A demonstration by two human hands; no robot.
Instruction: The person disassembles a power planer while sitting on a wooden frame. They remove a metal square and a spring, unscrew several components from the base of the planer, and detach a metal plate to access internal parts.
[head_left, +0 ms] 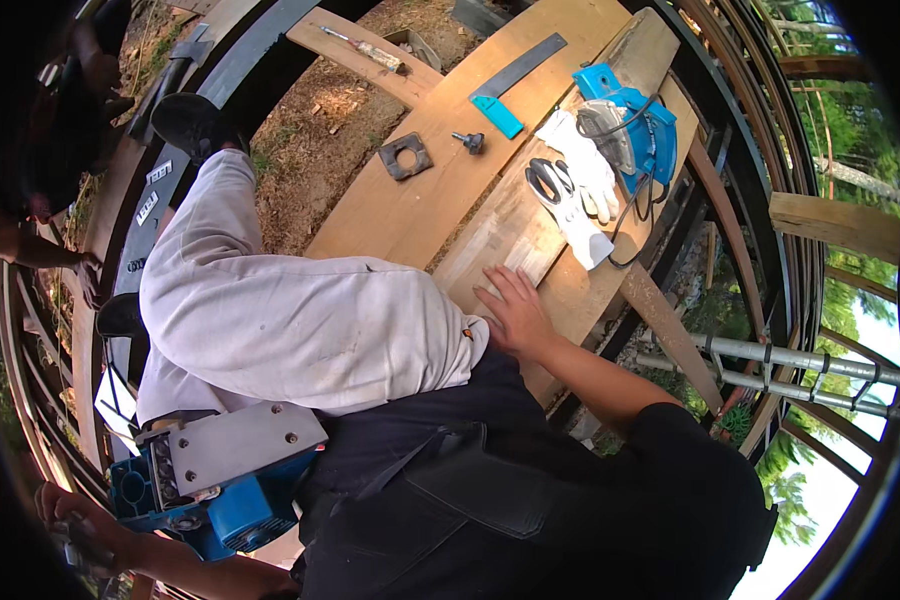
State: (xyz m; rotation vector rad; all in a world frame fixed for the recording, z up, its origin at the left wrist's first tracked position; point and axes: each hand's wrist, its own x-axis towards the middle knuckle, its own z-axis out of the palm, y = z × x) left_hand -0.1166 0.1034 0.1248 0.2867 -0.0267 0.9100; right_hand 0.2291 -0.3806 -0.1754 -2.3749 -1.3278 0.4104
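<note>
My right hand (515, 315) lies open with fingers spread on a pale plank (470, 255), beside my thigh. At lower left, my left hand (85, 530) is closed on a small silver metal piece, partly shadowed, beside an upturned blue power tool (240, 510) with a grey base plate. On the boards ahead are white-and-black gloves (580, 220), a second blue power tool (645, 135) with a cord, a square (500, 115) with a blue handle, a black knob (470, 142), a dark plate (405, 158) with a hole, and a screwdriver (385, 55).
A co-worker's arm and hand (85, 270) are at the far left beside dark steel beams (205, 75). Dirt ground (320, 110) shows between the timbers. At right are a metal ladder (790, 365), slanted boards, a wooden beam (830, 220) and greenery beyond.
</note>
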